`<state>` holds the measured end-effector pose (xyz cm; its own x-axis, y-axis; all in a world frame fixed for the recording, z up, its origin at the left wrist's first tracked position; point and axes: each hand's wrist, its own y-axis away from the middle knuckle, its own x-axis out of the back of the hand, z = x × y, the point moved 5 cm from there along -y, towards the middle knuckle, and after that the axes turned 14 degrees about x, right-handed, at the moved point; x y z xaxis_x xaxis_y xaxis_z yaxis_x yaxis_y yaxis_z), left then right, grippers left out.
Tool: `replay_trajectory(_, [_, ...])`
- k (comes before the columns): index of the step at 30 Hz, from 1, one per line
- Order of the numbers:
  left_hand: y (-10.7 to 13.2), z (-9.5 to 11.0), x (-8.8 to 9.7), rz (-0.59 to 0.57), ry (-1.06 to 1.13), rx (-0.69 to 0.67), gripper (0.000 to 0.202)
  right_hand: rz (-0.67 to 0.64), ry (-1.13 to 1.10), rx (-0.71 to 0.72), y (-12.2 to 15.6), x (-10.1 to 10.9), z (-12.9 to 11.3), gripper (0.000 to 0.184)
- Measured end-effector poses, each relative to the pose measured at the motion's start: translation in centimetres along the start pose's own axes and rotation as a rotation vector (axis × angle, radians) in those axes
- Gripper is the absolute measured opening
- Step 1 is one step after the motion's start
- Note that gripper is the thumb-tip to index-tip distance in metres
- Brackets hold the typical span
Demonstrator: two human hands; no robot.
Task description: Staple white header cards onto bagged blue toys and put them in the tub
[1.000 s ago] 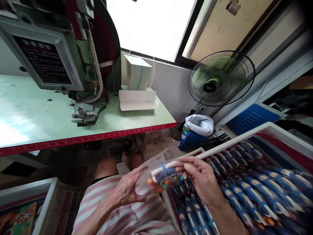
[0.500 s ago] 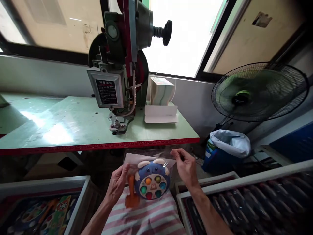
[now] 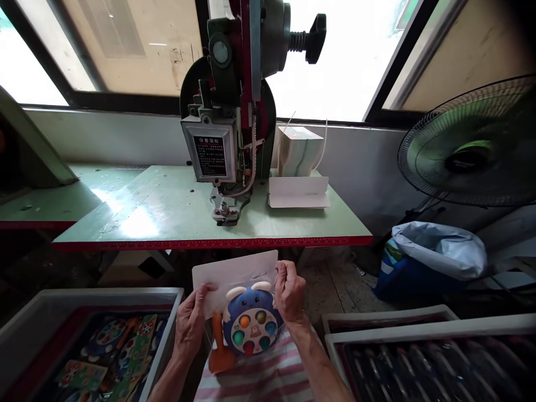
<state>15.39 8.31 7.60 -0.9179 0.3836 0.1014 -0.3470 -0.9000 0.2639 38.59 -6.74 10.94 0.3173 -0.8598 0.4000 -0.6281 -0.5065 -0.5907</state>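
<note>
Above my lap is a blue animal-faced toy (image 3: 251, 304) with pale ears and a ring of coloured domes. Beside it hangs an orange toy hammer (image 3: 218, 349), and clear plastic seems to wrap both. Behind and above the toy stands a white card (image 3: 232, 271), tilted up to the right. My left hand (image 3: 190, 318) is closed at the left edge, thumb over the card's front. At the upper right edge my right hand (image 3: 290, 293) pinches the card and plastic in a loose fist; its fingertips are partly hidden.
A green-and-red press machine (image 3: 211, 151) stands on the pale green table (image 3: 176, 223), beside a stack of cards (image 3: 299, 153). Crates flank me: a left crate (image 3: 173, 312) with packaged toys, a right crate (image 3: 419, 333) with bagged items. A fan (image 3: 464, 159) and lined bin (image 3: 435, 251) are right.
The white card now rises higher behind the toy. My right hand has gone from holding the plastic's upper corner to gripping the right edge. The view has turned left.
</note>
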Motion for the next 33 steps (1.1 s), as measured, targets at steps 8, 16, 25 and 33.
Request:
replay_trajectory(8, [-1.2,0.1,1.2,-0.049,0.024,0.015,0.049,-0.003,0.08,0.003,-0.2,-1.1,0.4,0.043])
replay_trajectory(16, [-2.3,5.0,2.2,-0.234,0.029,-0.047,0.042,-0.008,-0.164,0.05,-1.4,-0.7,-0.5,0.039])
replay_trajectory(25, [-1.9,7.0,1.9,-0.369,0.244,0.033,0.061,-0.089,-0.333,-0.097,-1.9,-0.4,1.0,0.039])
replay_trajectory(33, [-3.3,3.2,1.9,-0.175,0.384,0.17,0.056,-0.07,-0.341,-0.191,-1.3,-0.7,1.6,0.042])
